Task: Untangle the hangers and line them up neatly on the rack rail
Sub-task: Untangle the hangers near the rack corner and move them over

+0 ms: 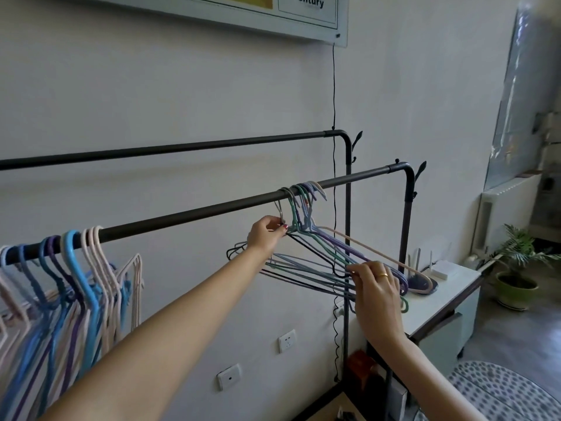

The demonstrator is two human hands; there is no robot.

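rail mid bare | L hand pinches hanger bunch necks | R hand grips its ends

Potted plant on floor; white cabinet; wall sockets.

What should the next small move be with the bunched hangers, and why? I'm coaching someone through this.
Probably lift one hook clear of the bunch. The left hand pinches the necks of the tangled hangers under the rail, and the right hand holds their lower bars, which cross each other.
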